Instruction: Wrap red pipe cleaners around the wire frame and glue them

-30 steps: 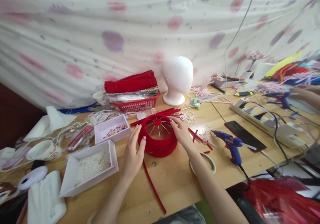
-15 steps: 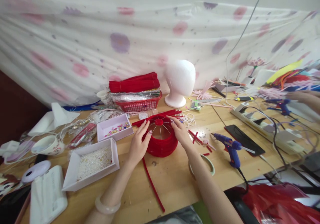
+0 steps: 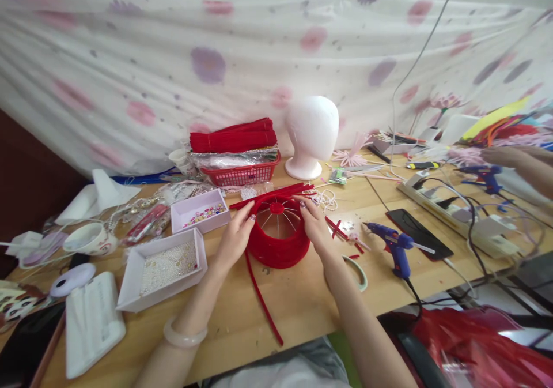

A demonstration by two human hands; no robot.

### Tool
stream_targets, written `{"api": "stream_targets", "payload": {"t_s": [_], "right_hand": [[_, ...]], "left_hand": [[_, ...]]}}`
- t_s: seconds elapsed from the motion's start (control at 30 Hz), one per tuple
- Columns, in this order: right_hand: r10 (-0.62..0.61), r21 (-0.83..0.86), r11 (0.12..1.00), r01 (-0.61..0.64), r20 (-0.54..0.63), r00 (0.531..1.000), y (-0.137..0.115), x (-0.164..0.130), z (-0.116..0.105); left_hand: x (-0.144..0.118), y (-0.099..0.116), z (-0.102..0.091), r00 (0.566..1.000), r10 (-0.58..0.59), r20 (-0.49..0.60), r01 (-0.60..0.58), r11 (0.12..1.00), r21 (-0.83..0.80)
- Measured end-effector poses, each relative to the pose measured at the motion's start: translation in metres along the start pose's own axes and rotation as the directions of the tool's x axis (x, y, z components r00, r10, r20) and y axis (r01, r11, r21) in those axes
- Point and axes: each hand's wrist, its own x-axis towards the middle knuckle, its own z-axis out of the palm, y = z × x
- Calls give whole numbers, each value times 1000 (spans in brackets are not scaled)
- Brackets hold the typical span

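A round red fuzzy frame [image 3: 276, 244] with thin wire spokes and a red hub sits on the wooden table [image 3: 302, 313]. My left hand [image 3: 235, 239] grips its left rim, and my right hand [image 3: 316, 228] holds its right rim. A long red pipe cleaner [image 3: 261, 301] trails from under the frame toward the table's near edge. More red pipe cleaners [image 3: 276, 195] lie just behind the frame.
A white foam head [image 3: 311, 134] and a red basket [image 3: 242, 172] stacked with red material stand behind. White trays [image 3: 162, 270] of beads lie left. A blue glue gun [image 3: 395, 247], a phone and a power strip [image 3: 458, 215] lie right. Another person's arm [image 3: 518, 160] reaches in at far right.
My left hand moved from the table beside the frame onto its left rim. My right hand stayed on the right rim. The camera view shifted slightly.
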Motion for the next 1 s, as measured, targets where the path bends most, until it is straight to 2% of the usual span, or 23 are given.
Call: {"api": "stream_targets", "payload": {"t_s": [0.2,0.33,0.43,0.57,0.87,1.0], "right_hand": [[-15,-33,999,13,-63,998,-18,-39,-24],[-53,-15,998,54,56,997,-28,-62,-29],[-74,15,997,72,111,991,-26,-76,-27],[-102,13,995,101,90,991,-18,-90,-19],[-116,-87,989,120,48,992,-14,-99,-4],[-97,-63,993,99,33,995,-11,-102,-3]], "left_hand": [[-37,-4,-12,991,1,-137,-4,1000,-22],[-53,-1,-8,992,1,-122,-7,999,-51],[-55,0,-2,997,13,-76,-20,996,-86],[-56,-2,5,999,24,-41,-28,993,-113],[-65,-8,16,998,1,-59,-6,996,-91],[-66,-7,17,998,-8,-63,2,996,-91]]}}
